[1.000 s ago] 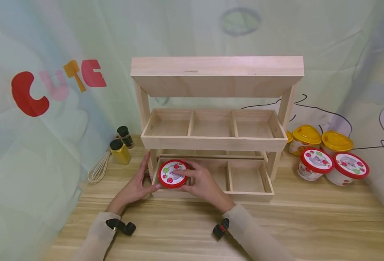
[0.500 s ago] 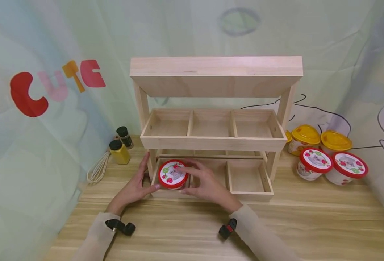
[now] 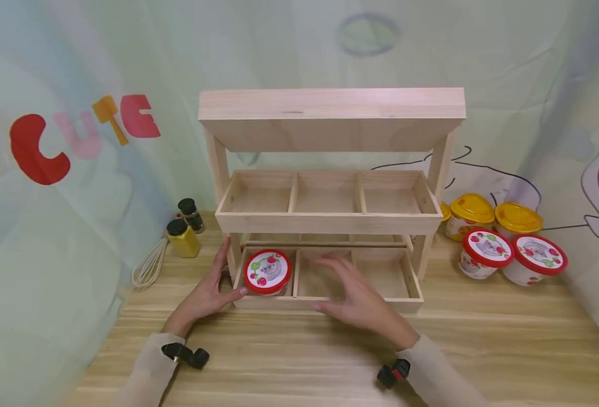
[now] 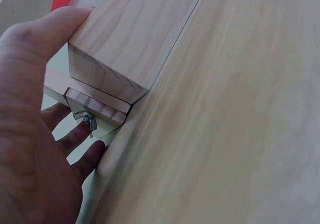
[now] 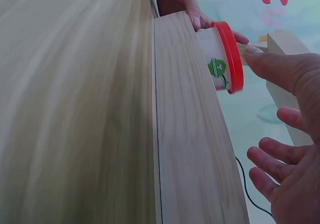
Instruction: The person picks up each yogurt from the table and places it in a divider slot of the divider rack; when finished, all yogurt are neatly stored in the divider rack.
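A round tub (image 3: 267, 272) with a red-rimmed strawberry lid stands in the left compartment of the lower tray (image 3: 330, 303) of a wooden rack (image 3: 330, 224). My left hand (image 3: 205, 294) holds that tray's left front corner. Its thumb lies over the rim beside the tub, and its fingers reach along the outer side near a wing nut (image 4: 87, 118) in the left wrist view. Spread and slightly bent, my right hand (image 3: 357, 297) hovers over the front of the middle compartment with nothing in it. A gap separates it from the tub (image 5: 220, 59) in the right wrist view.
Two red-lidded tubs (image 3: 486, 249) stand right of the rack, before several yellow-lidded tubs (image 3: 472, 209). At left are a yellow bottle (image 3: 183, 240), a dark-capped jar (image 3: 191, 216) and a coiled cord (image 3: 149, 264). The rack's upper tray (image 3: 327, 192) overhangs the lower one.
My right hand has let go of the tub and moved right, toward the middle compartment. The tub stays in the left compartment. My left hand keeps its place on the rack.
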`<state>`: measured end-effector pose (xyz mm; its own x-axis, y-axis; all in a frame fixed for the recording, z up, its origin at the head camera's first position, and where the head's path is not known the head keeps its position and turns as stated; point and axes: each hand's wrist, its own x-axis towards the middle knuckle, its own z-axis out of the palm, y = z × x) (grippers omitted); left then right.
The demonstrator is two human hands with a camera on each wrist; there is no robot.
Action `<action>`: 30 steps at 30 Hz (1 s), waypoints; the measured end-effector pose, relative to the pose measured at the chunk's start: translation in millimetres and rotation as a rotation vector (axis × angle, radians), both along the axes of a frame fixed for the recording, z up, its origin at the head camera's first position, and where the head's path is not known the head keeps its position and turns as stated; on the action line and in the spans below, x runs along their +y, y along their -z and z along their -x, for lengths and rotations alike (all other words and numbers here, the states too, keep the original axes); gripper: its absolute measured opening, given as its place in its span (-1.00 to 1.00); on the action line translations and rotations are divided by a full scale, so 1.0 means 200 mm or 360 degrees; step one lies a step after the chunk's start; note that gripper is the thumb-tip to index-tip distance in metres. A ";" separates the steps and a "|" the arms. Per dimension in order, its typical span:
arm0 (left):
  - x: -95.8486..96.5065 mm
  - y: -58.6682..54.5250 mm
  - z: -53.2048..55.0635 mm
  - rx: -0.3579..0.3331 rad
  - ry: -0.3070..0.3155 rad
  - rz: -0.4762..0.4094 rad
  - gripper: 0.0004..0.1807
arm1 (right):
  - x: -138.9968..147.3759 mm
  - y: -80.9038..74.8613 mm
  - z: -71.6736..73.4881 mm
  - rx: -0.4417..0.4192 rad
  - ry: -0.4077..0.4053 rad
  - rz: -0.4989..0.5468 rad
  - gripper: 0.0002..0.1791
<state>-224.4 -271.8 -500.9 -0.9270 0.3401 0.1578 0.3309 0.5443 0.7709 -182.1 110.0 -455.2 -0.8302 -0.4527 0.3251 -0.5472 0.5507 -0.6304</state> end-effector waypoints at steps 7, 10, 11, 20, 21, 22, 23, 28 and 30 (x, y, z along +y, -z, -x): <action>0.00 0.01 0.00 0.0040 0.0033 -0.0013 0.41 | 0.12 0.00 -0.05 0.0136 0.0050 -0.0035 -0.07; -0.01 0.01 0.00 0.0051 0.0035 -0.0007 0.41 | 0.17 -0.01 -0.06 0.0166 0.0073 -0.0048 -0.10; -0.01 0.01 0.00 0.0050 0.0034 -0.0008 0.41 | 0.19 -0.02 -0.07 0.0173 0.0076 -0.0046 -0.12; -0.01 0.00 0.00 0.0024 0.0036 -0.0043 0.41 | 0.34 -0.05 -0.09 0.0226 0.0190 -0.0060 -0.22; -0.01 0.00 0.00 0.0023 0.0034 -0.0052 0.41 | 0.36 -0.05 -0.09 0.0225 0.0203 -0.0064 -0.23; -0.01 0.00 0.00 0.0026 0.0034 -0.0049 0.41 | 0.37 -0.05 -0.09 0.0215 0.0215 -0.0063 -0.24; -0.01 0.00 0.00 0.0027 0.0034 -0.0053 0.42 | 0.39 -0.05 -0.09 0.0208 0.0226 -0.0061 -0.24; -0.01 0.01 0.00 0.0042 0.0043 -0.0056 0.42 | 0.45 -0.05 -0.10 0.0190 0.0262 -0.0031 -0.25; -0.01 0.01 0.00 0.0039 0.0046 -0.0058 0.41 | 0.48 -0.05 -0.10 0.0202 0.0271 -0.0019 -0.24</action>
<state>-224.8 -273.9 -503.1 -0.9126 0.3602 0.1932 0.3651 0.5058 0.7816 -161.4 205.8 -444.8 -0.8478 -0.3137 0.4275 -0.5201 0.6488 -0.5554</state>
